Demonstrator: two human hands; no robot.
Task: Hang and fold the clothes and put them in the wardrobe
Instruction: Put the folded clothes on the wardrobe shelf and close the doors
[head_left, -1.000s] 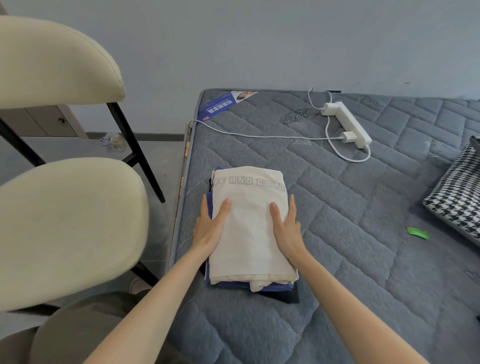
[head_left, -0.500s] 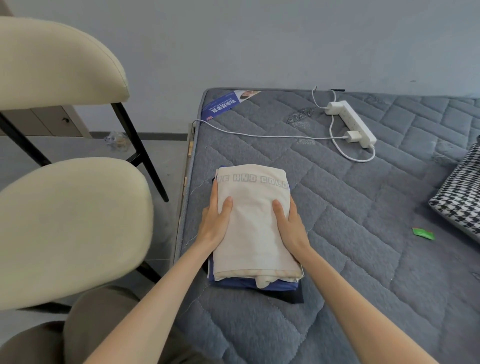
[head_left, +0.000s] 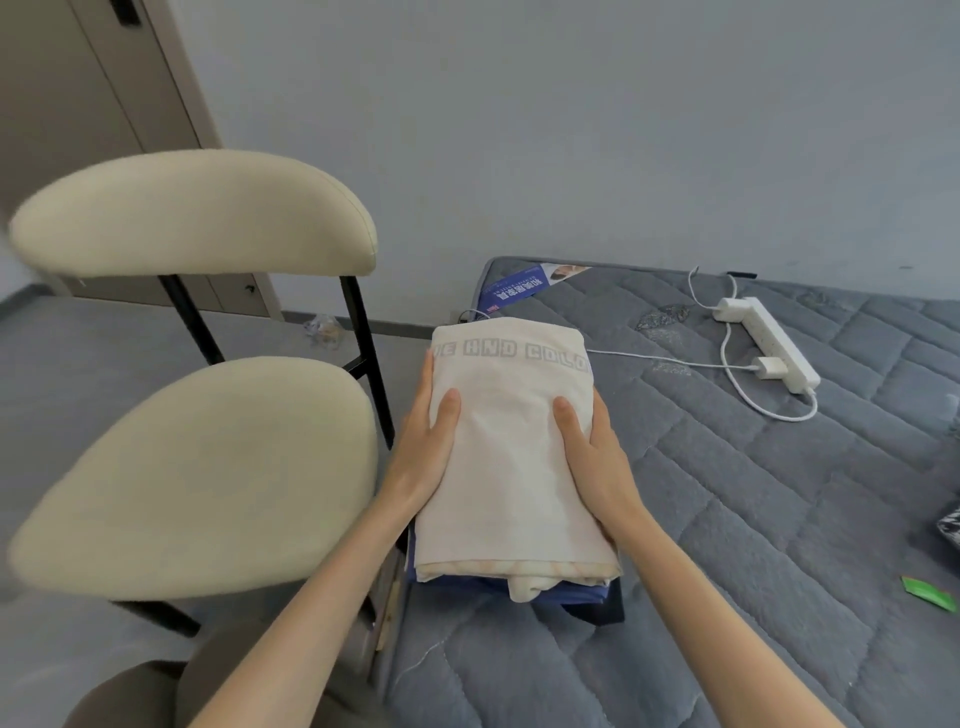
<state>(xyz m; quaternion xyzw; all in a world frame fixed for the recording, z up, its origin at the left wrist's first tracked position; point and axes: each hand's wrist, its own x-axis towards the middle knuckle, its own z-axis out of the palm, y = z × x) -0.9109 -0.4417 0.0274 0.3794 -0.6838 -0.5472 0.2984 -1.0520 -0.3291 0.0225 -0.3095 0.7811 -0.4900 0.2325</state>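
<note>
Lifting confirmed: your left hand (head_left: 421, 452) and right hand (head_left: 597, 457) grip the folded cream, blue and dark cloth stack (head_left: 509, 447) by its sides, thumbs on top. It has risen above the left edge of the grey quilted mattress (head_left: 727, 519); carrying it off looks next.

A stack of folded cream, blue and black clothes (head_left: 511, 467) was at the near left edge of the grey quilted mattress (head_left: 737, 530), gripped between the left hand (head_left: 421, 457) on its left side and the right hand (head_left: 597, 462) on its right, thumbs on top. Left of the mattress stood a cream padded chair with black metal legs (head_left: 197, 467), with a tall beige cabinet (head_left: 78, 114) behind it. Behind the stack, a blue printed leaflet (head_left: 511, 291) lay at the mattress's far left corner. A white plastic power strip (head_left: 769, 343) lay to the stack's far right, a small green scrap (head_left: 930, 593) to its near right.
</note>
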